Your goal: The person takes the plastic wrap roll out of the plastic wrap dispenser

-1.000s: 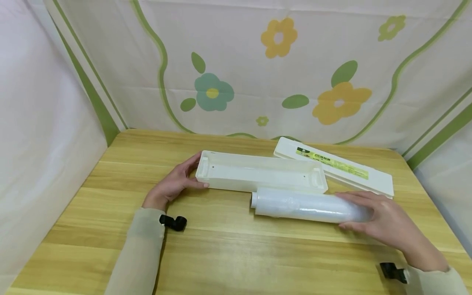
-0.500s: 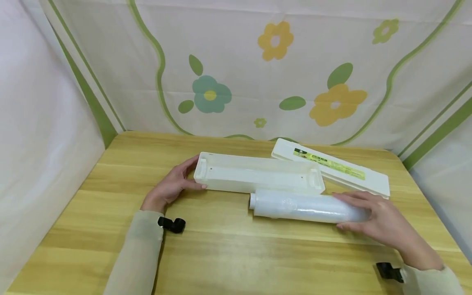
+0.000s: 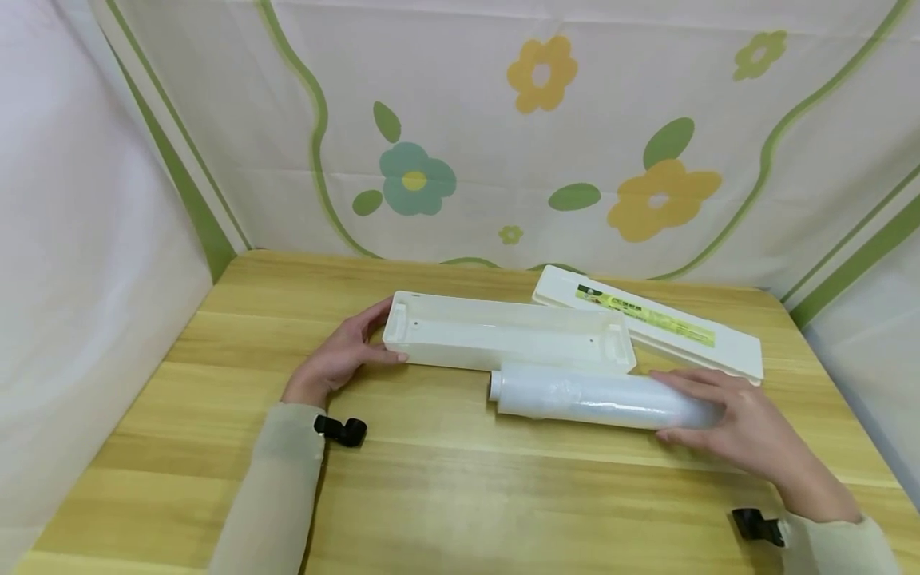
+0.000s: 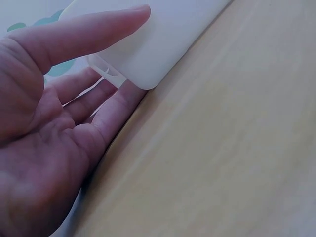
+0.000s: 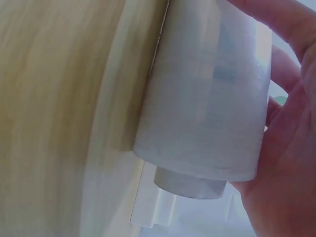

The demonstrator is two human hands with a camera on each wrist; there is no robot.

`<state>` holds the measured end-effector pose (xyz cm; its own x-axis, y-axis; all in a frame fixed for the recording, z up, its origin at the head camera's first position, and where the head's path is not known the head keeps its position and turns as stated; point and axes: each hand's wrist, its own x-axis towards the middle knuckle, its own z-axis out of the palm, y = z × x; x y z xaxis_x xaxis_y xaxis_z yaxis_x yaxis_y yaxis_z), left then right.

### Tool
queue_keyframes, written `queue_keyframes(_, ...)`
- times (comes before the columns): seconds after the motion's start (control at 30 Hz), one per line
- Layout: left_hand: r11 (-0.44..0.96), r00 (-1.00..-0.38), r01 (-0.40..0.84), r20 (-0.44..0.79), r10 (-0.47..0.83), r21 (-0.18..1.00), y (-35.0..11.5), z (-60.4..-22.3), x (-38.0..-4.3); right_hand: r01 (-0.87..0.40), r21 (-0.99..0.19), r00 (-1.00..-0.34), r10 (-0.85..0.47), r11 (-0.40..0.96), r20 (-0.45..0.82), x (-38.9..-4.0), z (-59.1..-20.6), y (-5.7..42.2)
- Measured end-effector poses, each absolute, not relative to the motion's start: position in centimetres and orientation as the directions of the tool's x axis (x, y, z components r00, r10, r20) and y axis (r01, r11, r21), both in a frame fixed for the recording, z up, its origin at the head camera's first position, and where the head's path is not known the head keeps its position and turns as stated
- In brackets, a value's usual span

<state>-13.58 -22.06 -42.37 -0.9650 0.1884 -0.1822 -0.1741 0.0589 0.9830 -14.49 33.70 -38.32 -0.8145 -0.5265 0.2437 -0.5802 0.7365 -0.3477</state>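
A long white plastic box [image 3: 496,351] lies open side up on the table, its inside bare. At its left end, my left hand [image 3: 338,355] grips it, thumb along the front wall and fingers behind the end; the left wrist view shows the thumb against the box wall [image 4: 163,54]. In front of the box's right half lies a roll of cling film [image 3: 575,394], its core poking out on the left. My right hand [image 3: 751,427] holds the roll's right end between thumb and fingers. In the right wrist view, the wound film [image 5: 202,98] sits against the wood.
Behind the box and to its right lies a white lid [image 3: 736,351] with a yellow-green label, set at an angle. The wooden table [image 3: 460,511] ends at a white curtain [image 3: 474,96] with printed flowers. Black wrist mounts [image 3: 348,432] sit on the sleeves.
The head view shifts slightly. Both hands, the box, the roll and the lid keep essentially the same places.
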Motion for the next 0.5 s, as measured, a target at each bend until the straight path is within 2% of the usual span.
queue_keyframes(0.5, 0.063, -0.969, -0.171, -0.179, 0.172, 0.983, -21.99, -42.65, -13.61, -0.578, -0.348, -0.816, -0.530, 0.738, 0.232, -14.49, -38.36, 33.78)
